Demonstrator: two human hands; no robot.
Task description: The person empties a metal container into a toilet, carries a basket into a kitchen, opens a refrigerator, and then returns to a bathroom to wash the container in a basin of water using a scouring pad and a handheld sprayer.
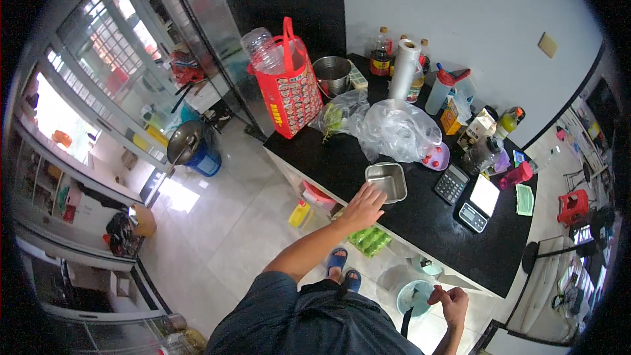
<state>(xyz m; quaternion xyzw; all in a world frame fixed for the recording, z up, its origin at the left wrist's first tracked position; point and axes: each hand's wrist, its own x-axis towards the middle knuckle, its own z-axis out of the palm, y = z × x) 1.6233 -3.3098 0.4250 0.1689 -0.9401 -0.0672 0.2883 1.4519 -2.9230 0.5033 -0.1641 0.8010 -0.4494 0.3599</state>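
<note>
Silver and rectangular, a metal pan (388, 183) is touched by the left hand (365, 206), perhaps for steadying, grip unclear; a reddish-brown piece (435, 294) is pinched by the right hand (454, 305).

Bright light fills a pale-walled room around a black-topped counter (453, 260), viewed from my remote post

Through the head camera I see a pale blue-grey wall (447, 20) behind the counter, a beige plate (547, 44) fixed to it and a tall dark panel (282, 0) to its left; across the glossy light floor (243, 204), a framed glass door (98, 23) curves toward the rim on my left, near a glaring window (62, 108), and a hard patch of light (179, 196) lies on the tiles, while a red stool (573, 207) stands beyond the wall's dark edge at right
</note>
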